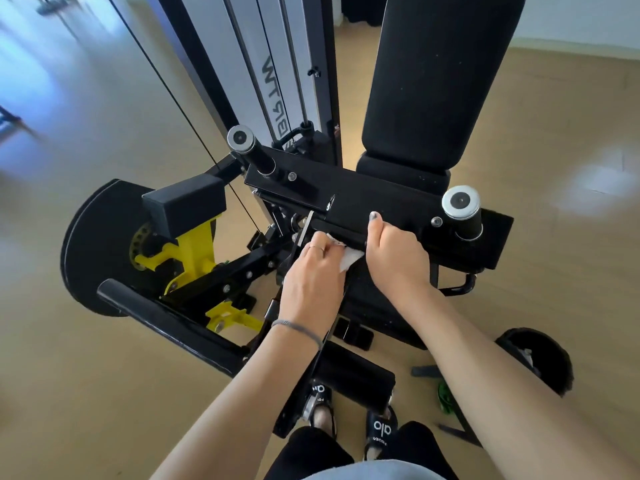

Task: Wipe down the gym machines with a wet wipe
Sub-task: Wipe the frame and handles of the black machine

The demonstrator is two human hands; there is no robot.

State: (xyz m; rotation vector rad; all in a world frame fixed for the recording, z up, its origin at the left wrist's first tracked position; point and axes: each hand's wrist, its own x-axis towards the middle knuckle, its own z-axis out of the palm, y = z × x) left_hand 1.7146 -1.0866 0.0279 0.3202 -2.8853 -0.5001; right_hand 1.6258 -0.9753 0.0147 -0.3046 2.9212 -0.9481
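Your white wet wipe [348, 258] sits at the front edge of the gym machine [363, 199] seat frame, held in your left hand [313, 275]. Your right hand [394, 252] curls around that same edge just beside it.

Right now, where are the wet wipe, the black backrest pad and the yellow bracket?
wet wipe [349, 258]: head view, on the white fold between the hands.
black backrest pad [436, 81]: head view, mid cushion.
yellow bracket [195, 251]: head view, on its upright arm.
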